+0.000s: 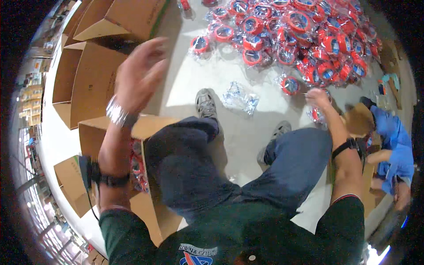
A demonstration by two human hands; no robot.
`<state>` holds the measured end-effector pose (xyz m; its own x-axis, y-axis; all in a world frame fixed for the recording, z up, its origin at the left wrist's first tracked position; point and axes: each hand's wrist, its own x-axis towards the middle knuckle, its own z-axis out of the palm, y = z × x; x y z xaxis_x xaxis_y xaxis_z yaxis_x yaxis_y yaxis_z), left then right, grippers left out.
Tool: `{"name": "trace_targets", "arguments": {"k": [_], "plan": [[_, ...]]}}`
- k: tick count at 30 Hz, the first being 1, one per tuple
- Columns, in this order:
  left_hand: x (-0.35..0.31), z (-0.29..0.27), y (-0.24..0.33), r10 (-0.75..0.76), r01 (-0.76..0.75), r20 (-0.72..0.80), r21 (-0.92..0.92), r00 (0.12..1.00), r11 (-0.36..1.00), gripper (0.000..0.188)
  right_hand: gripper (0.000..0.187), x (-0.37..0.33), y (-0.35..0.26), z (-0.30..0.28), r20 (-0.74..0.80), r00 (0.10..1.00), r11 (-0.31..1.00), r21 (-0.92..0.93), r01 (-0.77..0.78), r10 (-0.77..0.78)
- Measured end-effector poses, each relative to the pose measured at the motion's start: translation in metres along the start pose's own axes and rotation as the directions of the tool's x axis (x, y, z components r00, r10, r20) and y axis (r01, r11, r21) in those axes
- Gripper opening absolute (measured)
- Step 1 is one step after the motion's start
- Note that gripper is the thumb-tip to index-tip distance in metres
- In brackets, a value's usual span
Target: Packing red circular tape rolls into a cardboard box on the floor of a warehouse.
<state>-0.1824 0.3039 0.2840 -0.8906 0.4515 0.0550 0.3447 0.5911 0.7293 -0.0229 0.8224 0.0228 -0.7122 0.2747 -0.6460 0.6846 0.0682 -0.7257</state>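
My left hand (139, 77) is raised beside the open cardboard boxes on the left, slightly blurred, thumb and fingers apart and nothing visible in it. To the right, my right hand (319, 98) has its fingers curled together at the near edge of a big pile of red tape rolls (300, 22) in clear plastic wrap. What those fingers hold, if anything, is too small to make out. One wrapped tape roll (290, 85) lies just left of this hand, and another red wrapped roll (316, 115) shows right below it.
An open carton (165, 221) with wrapped rolls inside stands against my left leg. More cardboard boxes (99, 79) line the left. A crumpled clear plastic bag (241, 98) lies between my feet and the pile. A person in blue (393, 141) works close on my right.
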Motion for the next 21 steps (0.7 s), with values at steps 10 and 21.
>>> {"name": "trace_targets", "arguments": {"k": [10, 21], "plan": [[0.195, 0.338, -0.238, -0.717, 0.719, 0.128, -0.271, 0.686, 0.640, 0.069, 0.022, 0.198, -0.126, 0.150, 0.347, 0.758, 0.716, -0.268, 0.645, -0.553], [0.175, 0.431, -0.221, -0.588, 0.588, 0.470, -0.809, 0.658, 0.012, 0.067, 0.020, 0.221, -0.074, 0.158, 0.298, 0.663, 0.583, -0.319, 0.747, -0.687]]}}
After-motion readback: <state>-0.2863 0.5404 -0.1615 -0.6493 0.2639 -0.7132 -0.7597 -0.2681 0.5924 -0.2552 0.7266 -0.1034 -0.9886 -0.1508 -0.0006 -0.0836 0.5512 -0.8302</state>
